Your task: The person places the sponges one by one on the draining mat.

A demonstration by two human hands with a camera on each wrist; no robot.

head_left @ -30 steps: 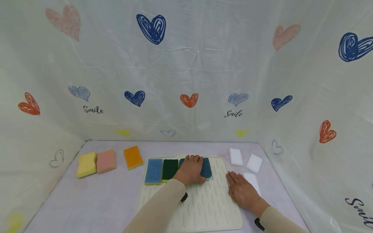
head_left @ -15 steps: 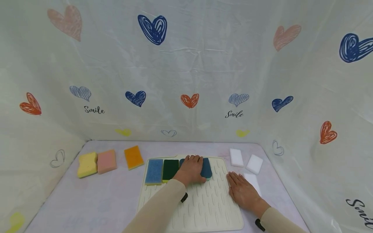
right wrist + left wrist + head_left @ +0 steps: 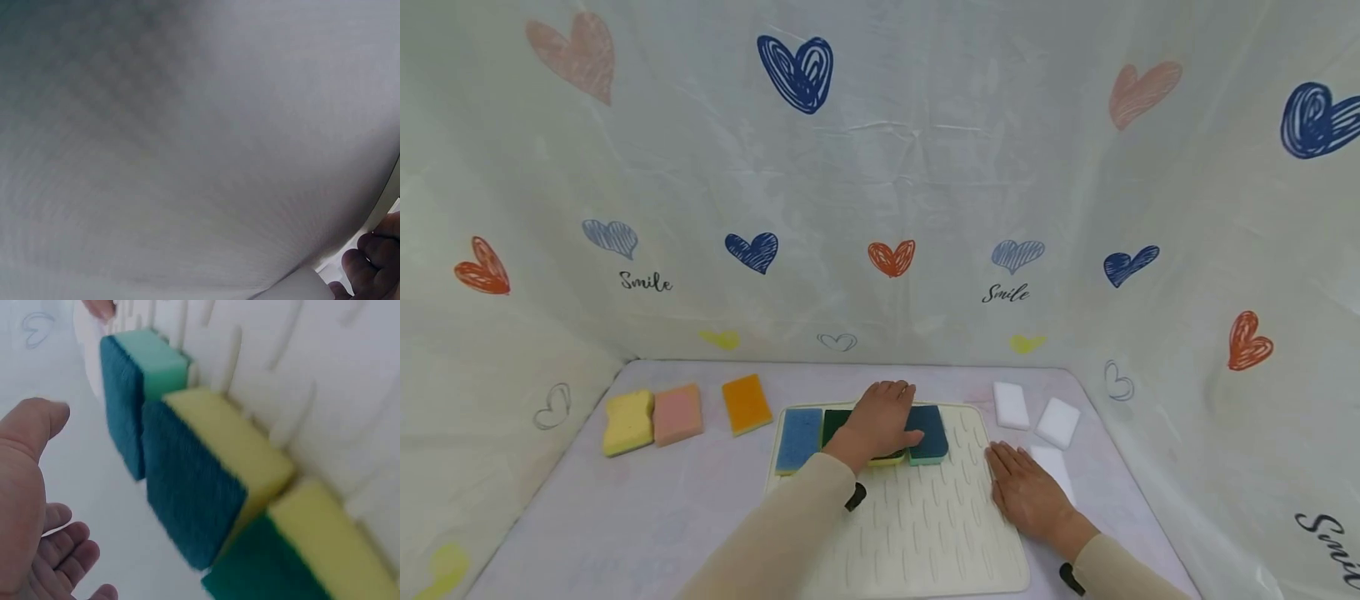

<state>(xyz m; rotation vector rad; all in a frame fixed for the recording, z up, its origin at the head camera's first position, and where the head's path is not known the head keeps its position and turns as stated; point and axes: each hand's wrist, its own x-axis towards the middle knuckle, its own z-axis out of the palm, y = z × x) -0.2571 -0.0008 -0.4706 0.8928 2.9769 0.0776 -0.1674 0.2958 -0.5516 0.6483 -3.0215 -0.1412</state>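
My left hand (image 3: 880, 418) hovers over a row of sponges on the cream ridged mat (image 3: 917, 533). Its fingers are loosely bent and, in the left wrist view, apart from the sponges. From left to right the row has a blue sponge (image 3: 799, 440), a dark green one with a yellow base (image 3: 269, 569), a teal-topped yellow one (image 3: 190, 481) and a teal-topped mint one (image 3: 928, 433). My left hand hides part of the middle two. My right hand (image 3: 1030, 493) rests flat at the mat's right edge, beside a white sponge block (image 3: 1054, 468) it partly covers.
Two more white blocks, one upright (image 3: 1011, 406) and one tilted (image 3: 1057, 422), lie at the back right. On the left are a yellow sponge (image 3: 628, 423), a pink sponge (image 3: 678, 414) and an orange sponge (image 3: 747, 404). A printed curtain (image 3: 820, 183) stands behind the table.
My left hand has let go of the sponge at the row's right and moved up and left, baring more of the teal-topped sponges. The right hand stays in place.
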